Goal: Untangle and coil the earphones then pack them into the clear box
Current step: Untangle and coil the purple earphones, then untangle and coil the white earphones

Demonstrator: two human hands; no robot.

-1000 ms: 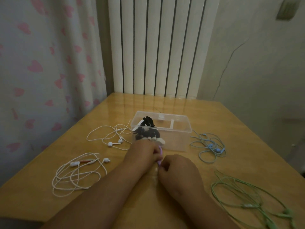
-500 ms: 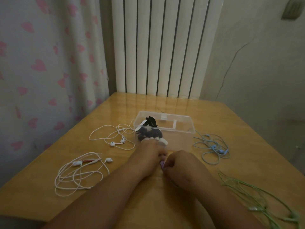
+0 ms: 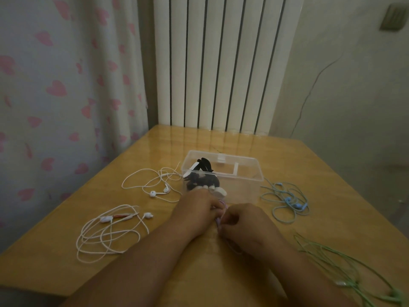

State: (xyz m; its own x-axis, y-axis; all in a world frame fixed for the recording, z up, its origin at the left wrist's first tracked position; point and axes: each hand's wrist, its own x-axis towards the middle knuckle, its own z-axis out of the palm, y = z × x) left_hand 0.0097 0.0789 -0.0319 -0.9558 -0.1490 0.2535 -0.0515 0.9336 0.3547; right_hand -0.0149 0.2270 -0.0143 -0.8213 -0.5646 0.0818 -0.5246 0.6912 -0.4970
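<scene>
My left hand (image 3: 194,207) and my right hand (image 3: 245,220) meet just in front of the clear box (image 3: 241,173), both pinching a pale purple earphone cable (image 3: 221,212) that shows only as a small bit between the fingers. The open box holds coiled black and white earphones (image 3: 202,180) at its left end. Loose on the wooden table (image 3: 221,142) lie two white earphone sets (image 3: 155,185) (image 3: 110,231) at the left, a blue set (image 3: 287,200) right of the box, and a green set (image 3: 345,275) at the near right.
A curtain with pink hearts (image 3: 55,89) hangs along the table's left side. A white radiator (image 3: 221,63) stands behind the far edge, and a plain wall (image 3: 354,96) runs to the right.
The view has tilted up a little. Both hands stay together on the purple cable, with the right hand shifted slightly toward the box.
</scene>
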